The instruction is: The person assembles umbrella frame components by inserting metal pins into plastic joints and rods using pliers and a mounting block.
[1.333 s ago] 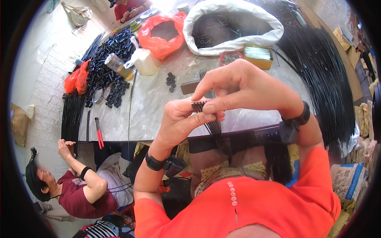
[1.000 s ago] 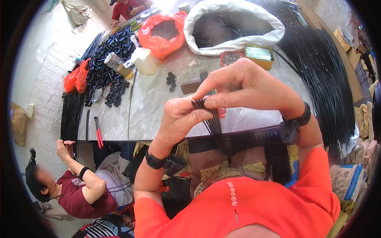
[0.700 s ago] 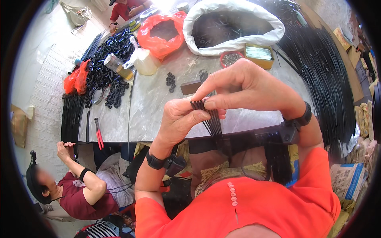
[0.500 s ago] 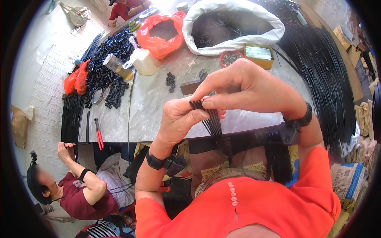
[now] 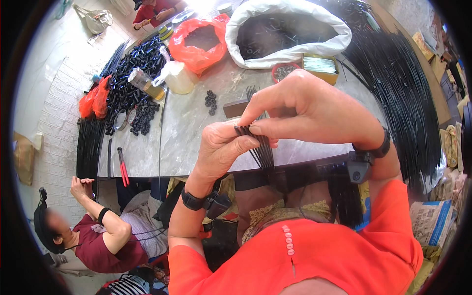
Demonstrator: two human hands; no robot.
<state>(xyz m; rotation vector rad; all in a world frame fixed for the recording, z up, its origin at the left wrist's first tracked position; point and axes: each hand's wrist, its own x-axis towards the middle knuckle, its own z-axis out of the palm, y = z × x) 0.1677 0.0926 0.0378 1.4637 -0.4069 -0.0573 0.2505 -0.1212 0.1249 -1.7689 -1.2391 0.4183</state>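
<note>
Head view: grips a bundle of thin black rods [image 5: 263, 153] at the centre of the frame, over the near edge of the bench [image 5: 184, 125], with fingers of the left hand [image 5: 216, 147] pinched around it; holds thumb and forefinger of the right hand [image 5: 307, 110] close together at the rod ends, too covered to tell whether pinching one; faces an open white sack [image 5: 295, 58] at top centre

Thin black rods [image 5: 263, 153] look smooth and faintly glossy; the grey marbled bench [image 5: 140, 155], polished; the open red bag [image 5: 180, 51], shiny crinkled plastic.
</note>
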